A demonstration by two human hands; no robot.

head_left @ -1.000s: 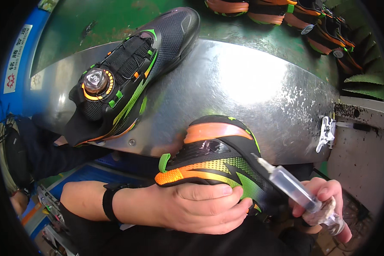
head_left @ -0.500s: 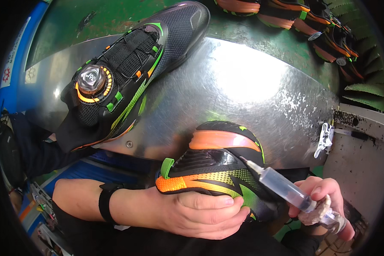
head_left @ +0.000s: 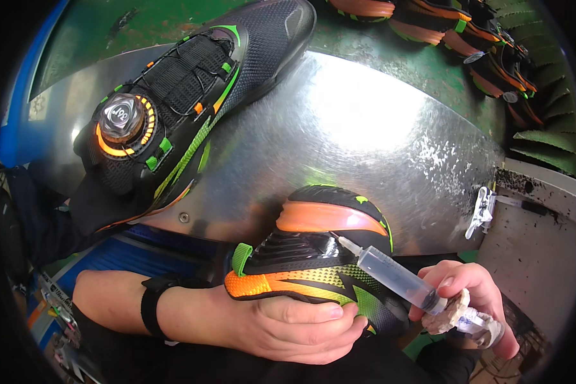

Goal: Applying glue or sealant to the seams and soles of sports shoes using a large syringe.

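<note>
My left hand [head_left: 307, 328] is wrapped round a sports shoe [head_left: 339, 253] in black, green and orange, tipped on its side with its pinkish-orange sole edge [head_left: 329, 216] facing away from me. In my right hand [head_left: 470, 288] is a syringe [head_left: 397, 276] with a clear barrel, its plunger end wrapped in a pale crumpled material [head_left: 447, 315]. The needle tip lies at the line between the shoe's upper and its sole, near the middle of the side. Whether the tip touches the shoe I cannot tell.
A second shoe [head_left: 173, 109], with a dial on its tongue, rests at the left on the shiny metal tabletop [head_left: 262, 166]. Several similar shoes [head_left: 422, 25] stand on the green surface [head_left: 339, 48] at the far right. A white clip-like piece [head_left: 480, 212] sits at the metal's right edge.
The syringe and my right hand have moved left along the shoe's sole line. The held shoe has shifted slightly left, and the whole view has moved a little.
</note>
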